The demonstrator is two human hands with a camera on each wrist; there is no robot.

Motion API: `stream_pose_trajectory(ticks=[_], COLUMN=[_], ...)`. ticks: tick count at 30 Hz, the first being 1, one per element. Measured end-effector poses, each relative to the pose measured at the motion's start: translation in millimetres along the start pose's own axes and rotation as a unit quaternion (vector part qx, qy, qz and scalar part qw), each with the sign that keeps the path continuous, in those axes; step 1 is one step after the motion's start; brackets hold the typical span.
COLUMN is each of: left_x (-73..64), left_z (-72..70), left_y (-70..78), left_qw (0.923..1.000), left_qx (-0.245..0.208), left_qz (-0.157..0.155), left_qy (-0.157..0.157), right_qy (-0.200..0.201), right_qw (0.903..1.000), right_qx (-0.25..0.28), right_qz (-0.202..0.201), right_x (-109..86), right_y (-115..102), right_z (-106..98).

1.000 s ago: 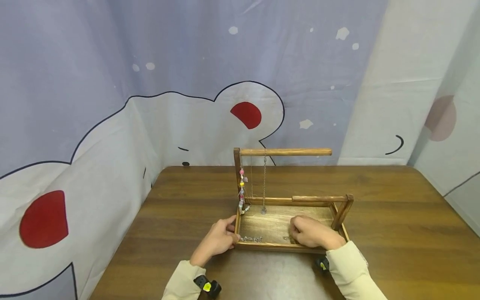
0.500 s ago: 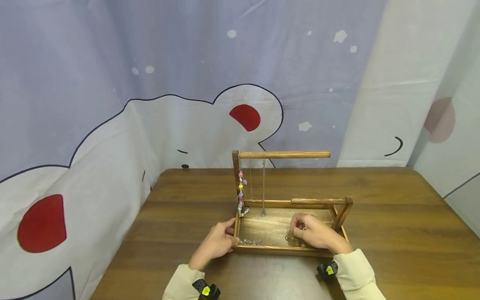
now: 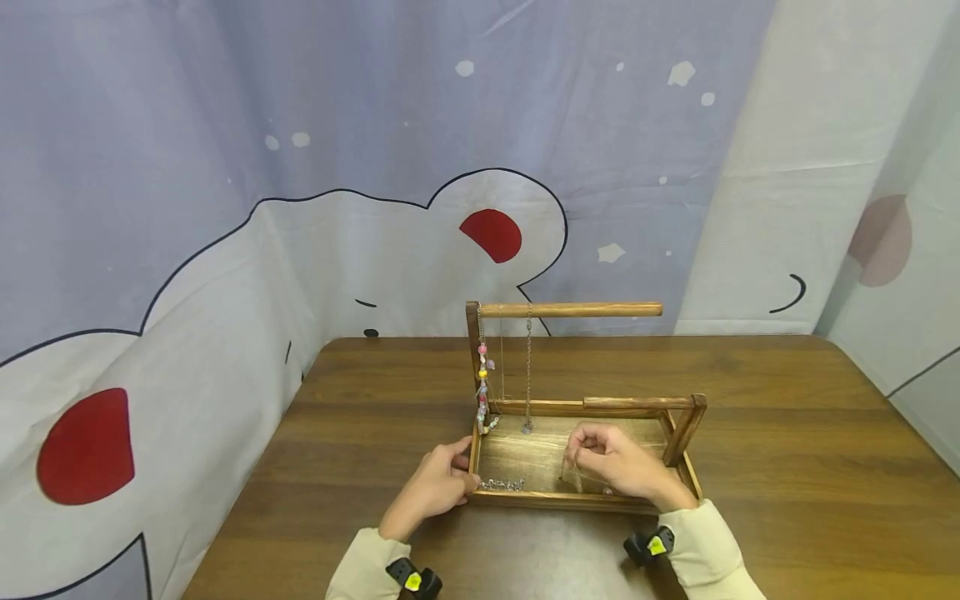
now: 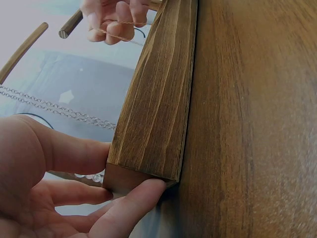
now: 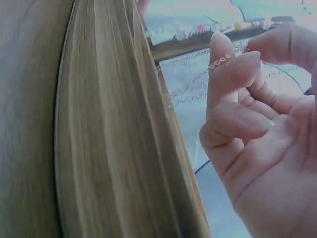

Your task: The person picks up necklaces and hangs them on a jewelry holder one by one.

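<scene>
Pinched between the fingertips of the right hand's grip (image 3: 611, 458): a thin chain (image 5: 221, 62), draped across one finger and dangling in loose strands. Held over the near right part of a wooden tray (image 3: 551, 498), hard to tell whether touching its floor. At the near wall, just under that hand: a small shiny bit (image 3: 607, 492), too small to identify. Clasped around the near left corner of the tray: the left hand's grip (image 3: 435, 483), with fingers on more than one side of the wood. Lying inside that corner, along the near wall: a silver chain (image 3: 502, 484). Upright at the left end: a left post (image 3: 473, 350), with a high bar (image 3: 592, 309) reaching right from its top. Hung from that bar, left to right: a colourful beaded strand (image 3: 483, 379) close beside the post, a fine chain (image 3: 502, 358), and a silvery necklace (image 3: 528, 367). Upright at the right end, shorter: a right post (image 3: 684, 429), with a low bar (image 3: 637, 402) running left. Beneath the tray: a brown wood-grain desk (image 3: 375, 392). Strapped on at the wrists, beside cream sleeves (image 3: 705, 550): black devices (image 3: 640, 547) with yellow marks. On the far side: a pale blue and white curtain (image 3: 360, 125), printed with red patches.
</scene>
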State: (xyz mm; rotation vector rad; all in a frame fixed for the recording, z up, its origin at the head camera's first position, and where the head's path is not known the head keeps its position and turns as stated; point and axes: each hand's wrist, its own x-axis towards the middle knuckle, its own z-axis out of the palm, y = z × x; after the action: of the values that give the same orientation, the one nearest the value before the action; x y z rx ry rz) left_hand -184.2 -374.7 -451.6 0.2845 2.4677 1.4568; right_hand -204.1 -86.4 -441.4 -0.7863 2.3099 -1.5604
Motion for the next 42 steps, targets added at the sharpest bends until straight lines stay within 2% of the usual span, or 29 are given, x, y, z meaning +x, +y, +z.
stream_pose_trajectory(ticks=[15,27,37,42], left_x=[0.1,-0.6,-1.1,0.4], left_z=[1.5,0.3,-0.8,-0.2], left_y=[-1.6,-1.4,-2.0,-2.2], left_qw=[1.0,1.0,1.0,1.0], left_qx=[-0.003,-0.004,-0.006,-0.001], left_qz=[-0.001,0.003,0.004,0.0], left_qy=[0.0,0.001,0.003,-0.001], right_qy=[0.004,-0.002,0.048,0.08], right_qw=[0.9997,0.9974,0.9938,0.9905], right_qx=[0.017,0.04,-0.029,-0.07], right_qz=[-0.016,-0.06,-0.096,-0.088], right_x=[-4.4,-6.5,-2.0,-0.1], right_y=[-25.9,-42.6,-59.1,-67.9], right_z=[5.2,-1.7,-11.3,-18.9])
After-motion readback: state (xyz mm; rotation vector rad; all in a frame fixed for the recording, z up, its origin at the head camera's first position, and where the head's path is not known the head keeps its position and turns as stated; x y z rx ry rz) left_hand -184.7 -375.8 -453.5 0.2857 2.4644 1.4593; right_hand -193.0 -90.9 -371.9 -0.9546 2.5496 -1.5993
